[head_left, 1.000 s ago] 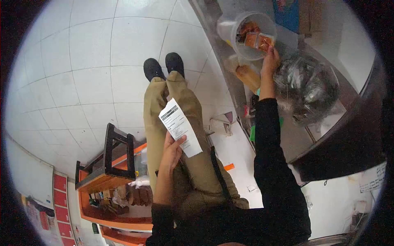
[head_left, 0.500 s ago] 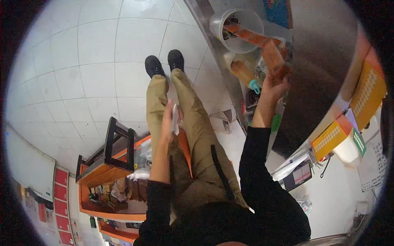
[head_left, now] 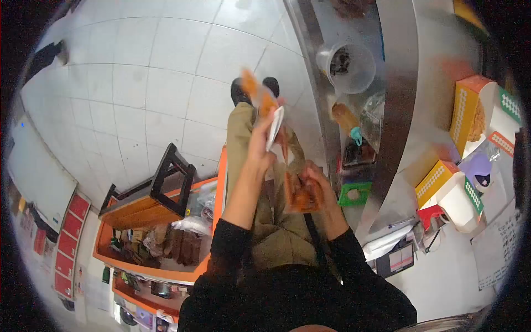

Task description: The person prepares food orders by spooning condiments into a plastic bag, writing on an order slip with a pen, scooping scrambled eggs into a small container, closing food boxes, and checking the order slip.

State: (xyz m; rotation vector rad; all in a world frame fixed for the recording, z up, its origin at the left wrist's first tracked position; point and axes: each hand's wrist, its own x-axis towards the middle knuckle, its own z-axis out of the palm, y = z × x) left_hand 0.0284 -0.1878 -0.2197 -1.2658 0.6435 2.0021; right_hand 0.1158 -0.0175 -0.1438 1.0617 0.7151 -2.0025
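A chain of orange sachets [head_left: 301, 199] runs between my two hands over my lap, blurred by motion. My left hand [head_left: 262, 145] is closed on the white paper slip [head_left: 275, 128], seen nearly edge-on, and an upper part of the sachets sticks out past its fingers. Lower and to the right, my right hand [head_left: 319, 188] grips the bunched lower end of the strip. On the metal counter, the round clear tub [head_left: 354, 69] shows dark contents at its bottom.
A sauce bottle [head_left: 344, 116] with a teal cap, a dark tray and a green tray [head_left: 354, 194] line the counter [head_left: 395, 110]. Yellow and white boxes [head_left: 440, 185] stand at the right. A wooden stool [head_left: 144, 202] and an orange shelf [head_left: 166, 271] are at the lower left.
The right hand has drawn the orange sachets out of the tub and brought them over my lap beside the left hand. The view has swung toward the right, showing more of the boxes.
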